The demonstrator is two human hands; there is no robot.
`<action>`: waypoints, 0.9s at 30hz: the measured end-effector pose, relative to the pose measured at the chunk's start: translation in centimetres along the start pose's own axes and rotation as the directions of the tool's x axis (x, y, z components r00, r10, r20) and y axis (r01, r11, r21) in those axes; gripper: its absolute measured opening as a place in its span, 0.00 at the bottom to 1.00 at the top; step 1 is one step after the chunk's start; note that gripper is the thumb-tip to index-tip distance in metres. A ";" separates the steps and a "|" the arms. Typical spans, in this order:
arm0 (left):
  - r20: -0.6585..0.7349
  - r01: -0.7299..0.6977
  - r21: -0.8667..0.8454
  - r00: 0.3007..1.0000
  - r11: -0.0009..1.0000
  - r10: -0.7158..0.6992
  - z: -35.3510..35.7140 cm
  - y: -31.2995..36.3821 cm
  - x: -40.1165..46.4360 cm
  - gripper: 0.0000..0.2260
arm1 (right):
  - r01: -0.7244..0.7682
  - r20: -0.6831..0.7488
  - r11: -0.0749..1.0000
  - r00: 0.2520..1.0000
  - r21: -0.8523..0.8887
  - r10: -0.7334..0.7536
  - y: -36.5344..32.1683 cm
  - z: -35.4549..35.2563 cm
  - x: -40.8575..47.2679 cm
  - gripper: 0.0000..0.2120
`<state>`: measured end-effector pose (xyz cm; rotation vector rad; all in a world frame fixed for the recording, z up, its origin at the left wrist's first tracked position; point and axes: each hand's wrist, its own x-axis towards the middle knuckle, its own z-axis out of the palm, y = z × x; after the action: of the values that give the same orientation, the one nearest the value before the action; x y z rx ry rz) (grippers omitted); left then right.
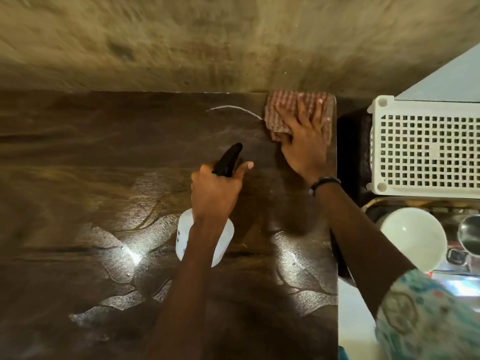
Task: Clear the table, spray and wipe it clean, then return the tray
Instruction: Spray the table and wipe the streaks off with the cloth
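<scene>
A rough wall (233,42) in a brown-grey colour fills the top of the view. At the right side stands a white plastic crate (426,149) with a grid of square holes, and behind it is a pale blue surface (446,79). Just below the crate there is a white bowl (413,237), tilted on its side. Beside the bowl, at the right edge, is a steel cup (470,235), seen only in part. Both rest on a shiny metal surface (454,279). A patterned sleeve (426,320), teal and white, is in the lower right corner.
</scene>
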<state>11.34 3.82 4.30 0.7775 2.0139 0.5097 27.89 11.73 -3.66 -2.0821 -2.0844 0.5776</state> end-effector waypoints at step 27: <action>-0.081 -0.066 0.118 0.994 0.991 0.076 -2.1 2.8 5.0 0.32 | 0.001 -0.064 1.000 0.998 -0.021 -0.003 2.6 -0.4 -1.1 0.29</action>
<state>8.40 9.17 4.12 0.9137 2.1158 0.4781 30.49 10.64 -4.03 -2.0807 -2.0661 0.4837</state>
